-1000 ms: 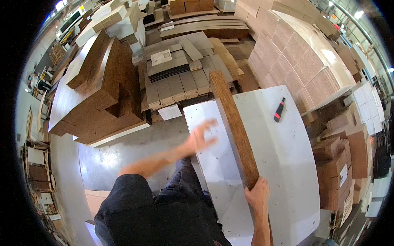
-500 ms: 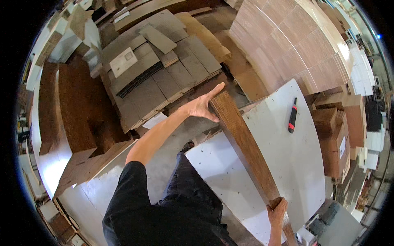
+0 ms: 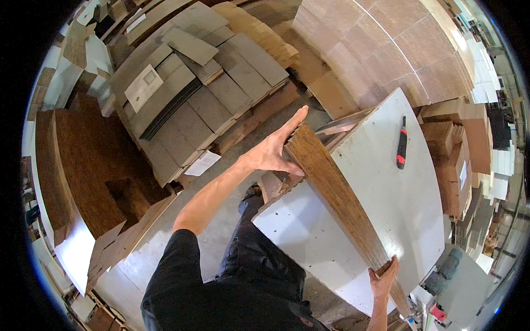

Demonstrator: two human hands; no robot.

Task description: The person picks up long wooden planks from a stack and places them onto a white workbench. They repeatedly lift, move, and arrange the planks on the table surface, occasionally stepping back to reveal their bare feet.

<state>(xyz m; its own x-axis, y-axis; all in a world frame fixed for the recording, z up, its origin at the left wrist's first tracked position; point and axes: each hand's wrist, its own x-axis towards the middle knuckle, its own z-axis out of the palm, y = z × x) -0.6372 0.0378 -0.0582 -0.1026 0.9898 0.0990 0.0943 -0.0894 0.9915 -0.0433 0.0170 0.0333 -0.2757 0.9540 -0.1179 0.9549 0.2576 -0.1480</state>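
A bundle of long brown wood-grain strips (image 3: 343, 203) lies slantwise across a white board-topped table (image 3: 381, 149). At its far end, my left hand (image 3: 274, 150) has its fingers stretched and its thumb spread, the palm side against the bundle's end and corner. My right hand (image 3: 383, 279) is closed around the bundle toward its near end, where thin layered edges show. Part of the bundle continues past that hand toward the lower edge of the view. A red and black utility knife (image 3: 402, 144) rests on the tabletop, right of the strips and apart from both hands.
Grey-brown panels (image 3: 215, 107) are stacked on a pallet ahead to the left. Dark brown panels (image 3: 91, 165) stand at the left. A tall strapped stack of brown boards (image 3: 375, 47) rises beyond the table. Cardboard boxes (image 3: 450, 171) line the right side.
The view has shifted a little, so the pallet stack sits further left. Both hands keep their places on the strips, with the left still spread at the far end.
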